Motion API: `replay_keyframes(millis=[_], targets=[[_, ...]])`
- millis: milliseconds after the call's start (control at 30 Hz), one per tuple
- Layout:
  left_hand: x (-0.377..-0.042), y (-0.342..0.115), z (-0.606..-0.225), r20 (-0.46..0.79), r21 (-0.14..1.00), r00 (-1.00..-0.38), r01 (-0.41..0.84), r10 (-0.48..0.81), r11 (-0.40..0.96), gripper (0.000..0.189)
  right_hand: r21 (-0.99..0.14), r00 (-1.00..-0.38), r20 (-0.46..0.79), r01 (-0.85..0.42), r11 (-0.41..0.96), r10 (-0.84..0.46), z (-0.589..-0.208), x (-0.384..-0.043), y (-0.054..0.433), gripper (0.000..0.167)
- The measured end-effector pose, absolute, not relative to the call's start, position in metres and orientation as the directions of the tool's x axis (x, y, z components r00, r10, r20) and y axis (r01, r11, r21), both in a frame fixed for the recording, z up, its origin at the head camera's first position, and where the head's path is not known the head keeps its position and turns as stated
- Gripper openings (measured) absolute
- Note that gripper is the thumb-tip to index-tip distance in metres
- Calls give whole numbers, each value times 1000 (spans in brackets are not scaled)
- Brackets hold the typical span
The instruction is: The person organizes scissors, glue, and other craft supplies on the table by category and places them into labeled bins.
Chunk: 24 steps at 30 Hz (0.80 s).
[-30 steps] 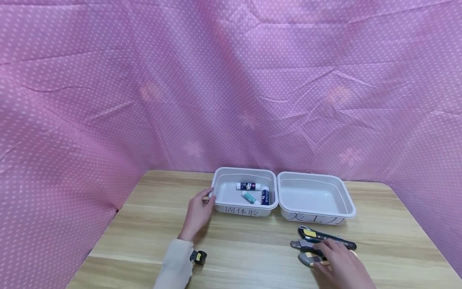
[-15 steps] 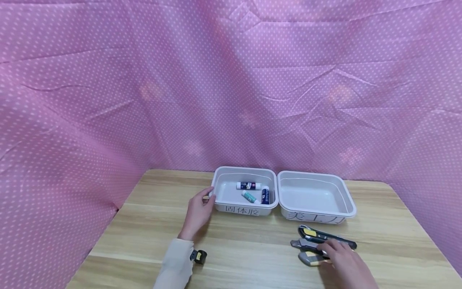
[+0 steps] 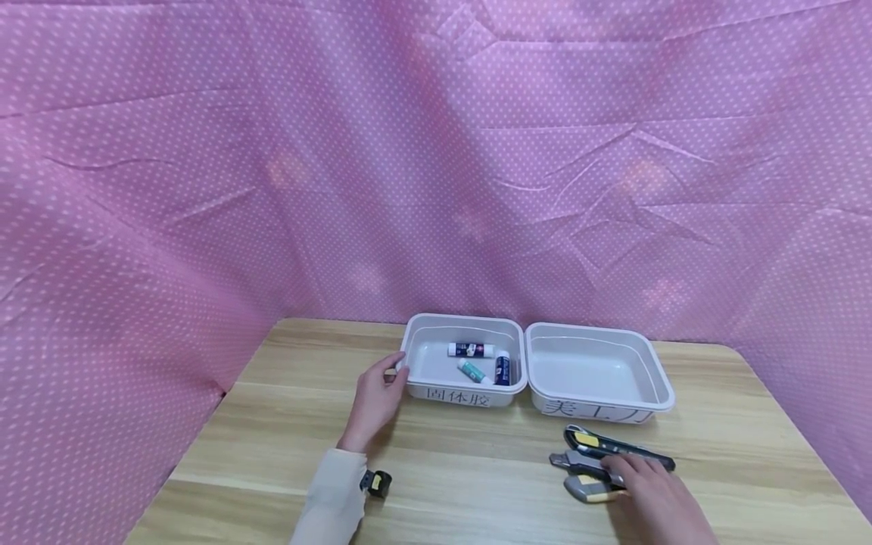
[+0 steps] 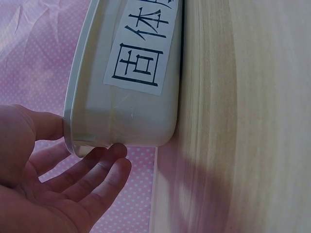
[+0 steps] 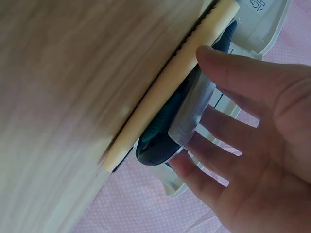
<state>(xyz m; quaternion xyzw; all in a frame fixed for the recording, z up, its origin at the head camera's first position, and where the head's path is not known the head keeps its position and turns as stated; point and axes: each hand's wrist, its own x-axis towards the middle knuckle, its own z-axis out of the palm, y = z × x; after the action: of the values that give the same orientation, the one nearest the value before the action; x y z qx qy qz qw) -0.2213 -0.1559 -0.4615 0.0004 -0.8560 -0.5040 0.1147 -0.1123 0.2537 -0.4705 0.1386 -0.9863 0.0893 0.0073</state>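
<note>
At the left box's front left corner, my left hand (image 3: 376, 393) pinches the rim of the white plastic box (image 4: 141, 114), thumb on the rim and fingers beneath it. Three glue sticks, including a teal one (image 3: 473, 371), lie in that box. My right hand (image 3: 655, 492) has thumb and fingers round the grey and black utility knife (image 5: 190, 114), the middle of three knives on the table. A grey and yellow utility knife (image 3: 587, 489) lies on its near side. Beyond it is a black utility knife with a yellow patch (image 3: 587, 439). My right fingers hide parts of the knives.
A second white plastic box (image 3: 599, 371) stands beside the first, behind the knives, with a lettered label on its front. Both boxes are near the back edge of the wooden table (image 3: 470, 469). Pink dotted cloth (image 3: 436, 166) hangs behind and at the sides.
My right fingers have shifted slightly right along the grey and black utility knife and drawn in on it. My left hand keeps its place on the box; the knives have hardly moved.
</note>
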Motion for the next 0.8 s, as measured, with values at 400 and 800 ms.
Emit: replay_keyframes(millis=[400,800], targets=[[-222,-154,-460,162,871,-979,82,-127,485,41,-182,-968,-21,-241,953,-249,-465,-116,255,50],[-220,-153,-458,153,875,-981,77,-122,477,41,-181,-969,-1,-245,953,-249,-464,-118,257,33]])
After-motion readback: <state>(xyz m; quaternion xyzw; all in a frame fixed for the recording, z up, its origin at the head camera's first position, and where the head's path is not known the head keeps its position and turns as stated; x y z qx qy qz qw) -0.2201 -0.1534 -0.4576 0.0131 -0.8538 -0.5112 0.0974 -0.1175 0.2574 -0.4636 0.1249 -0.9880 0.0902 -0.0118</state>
